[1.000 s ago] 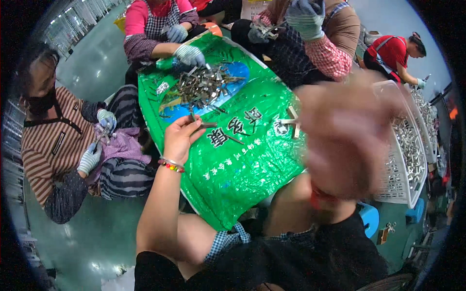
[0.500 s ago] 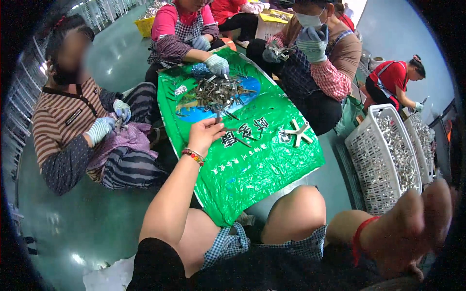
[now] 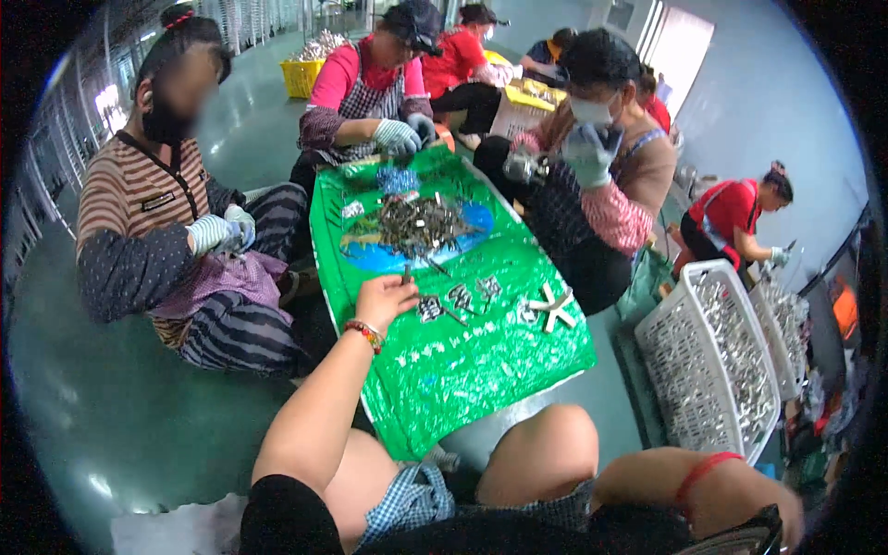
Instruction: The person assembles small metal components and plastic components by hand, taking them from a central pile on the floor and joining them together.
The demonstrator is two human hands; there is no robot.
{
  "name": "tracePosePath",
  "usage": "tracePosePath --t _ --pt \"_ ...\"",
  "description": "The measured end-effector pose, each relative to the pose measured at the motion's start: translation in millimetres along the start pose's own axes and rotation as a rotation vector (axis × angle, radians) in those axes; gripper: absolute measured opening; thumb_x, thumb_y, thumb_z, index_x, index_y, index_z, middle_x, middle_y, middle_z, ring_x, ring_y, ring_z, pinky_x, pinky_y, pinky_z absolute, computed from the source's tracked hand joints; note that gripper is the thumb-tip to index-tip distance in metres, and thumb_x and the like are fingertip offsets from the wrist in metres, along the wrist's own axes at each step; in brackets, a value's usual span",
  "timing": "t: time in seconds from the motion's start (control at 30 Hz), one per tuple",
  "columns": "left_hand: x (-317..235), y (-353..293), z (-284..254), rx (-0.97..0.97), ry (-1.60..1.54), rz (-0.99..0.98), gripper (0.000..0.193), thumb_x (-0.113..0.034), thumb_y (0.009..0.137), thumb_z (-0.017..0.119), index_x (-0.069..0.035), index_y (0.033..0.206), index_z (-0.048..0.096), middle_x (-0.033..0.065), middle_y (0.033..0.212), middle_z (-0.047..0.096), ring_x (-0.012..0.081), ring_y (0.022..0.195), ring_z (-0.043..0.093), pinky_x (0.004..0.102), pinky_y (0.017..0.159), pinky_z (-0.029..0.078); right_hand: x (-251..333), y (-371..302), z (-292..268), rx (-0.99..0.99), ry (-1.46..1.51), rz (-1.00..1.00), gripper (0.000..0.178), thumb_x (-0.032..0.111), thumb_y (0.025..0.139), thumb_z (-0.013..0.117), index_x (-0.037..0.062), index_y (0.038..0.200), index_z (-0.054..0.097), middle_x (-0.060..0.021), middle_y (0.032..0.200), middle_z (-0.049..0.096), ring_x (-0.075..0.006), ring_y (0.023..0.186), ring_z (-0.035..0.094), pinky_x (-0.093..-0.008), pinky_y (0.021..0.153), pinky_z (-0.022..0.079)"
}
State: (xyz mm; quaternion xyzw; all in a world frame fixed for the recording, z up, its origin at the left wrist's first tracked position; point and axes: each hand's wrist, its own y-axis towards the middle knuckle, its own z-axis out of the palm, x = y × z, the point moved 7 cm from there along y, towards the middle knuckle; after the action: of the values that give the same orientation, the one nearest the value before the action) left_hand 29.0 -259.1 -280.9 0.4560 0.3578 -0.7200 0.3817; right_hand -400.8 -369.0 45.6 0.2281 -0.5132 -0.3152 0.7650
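A green plastic sheet (image 3: 481, 370) lies on the floor in front of my knees. On its far half is a pile of small dark metal strips (image 3: 421, 225). My left hand (image 3: 385, 305) is just on the near side of that pile, pinching one small dark metal strip (image 3: 407, 275) upright between thumb and fingers. To its right, a pale star-shaped piece (image 3: 552, 308) rests on the sheet. My right hand (image 3: 747, 509) is low at the right edge, back uppermost. Its fingers are hidden and blurred, beside a dark-edged object I cannot make out.
White baskets (image 3: 712, 361) full of shiny metal parts stand at the right. Seated around the sheet are co-workers in gloves: one in stripes (image 3: 176, 222) at left, one in pink (image 3: 365, 102) at the far side, one masked (image 3: 601, 157) at right. A yellow crate (image 3: 301, 80) stands behind.
My right hand has come down and turned, its fingers no longer showing. My left hand still pinches a strip. The far co-worker's gloved hand has drawn back from the pile. The view has shifted.
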Motion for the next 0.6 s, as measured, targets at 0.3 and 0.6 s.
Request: tracePosePath --t 0.3,0.6 --pt "-33.2 -25.0 11.2 0.057 -0.109 0.044 0.017 -0.003 0.081 0.059 0.005 0.096 0.056 0.0092 0.090 0.060 0.0154 0.079 0.061 0.0237 0.071 0.053 -69.4 50.0 -162.1 0.030 -0.495 0.257 0.024 0.016 0.085 0.054 -0.0072 0.085 0.061 -0.0181 0.079 0.058 -0.0305 0.063 0.057 -0.0380 0.051 0.043" --pt "-43.4 -15.8 13.4 0.107 -0.017 0.075 0.016 -0.004 0.082 0.058 0.003 0.096 0.056 0.0076 0.087 0.060 0.0146 0.081 0.059 0.0256 0.074 0.052 -9.3 103.8 -187.0 -0.369 -0.614 -0.126 0.018 0.012 0.084 0.055 0.0086 0.067 0.061 -0.0103 0.060 0.056 -0.0131 0.035 0.044 -0.0258 0.030 0.030"
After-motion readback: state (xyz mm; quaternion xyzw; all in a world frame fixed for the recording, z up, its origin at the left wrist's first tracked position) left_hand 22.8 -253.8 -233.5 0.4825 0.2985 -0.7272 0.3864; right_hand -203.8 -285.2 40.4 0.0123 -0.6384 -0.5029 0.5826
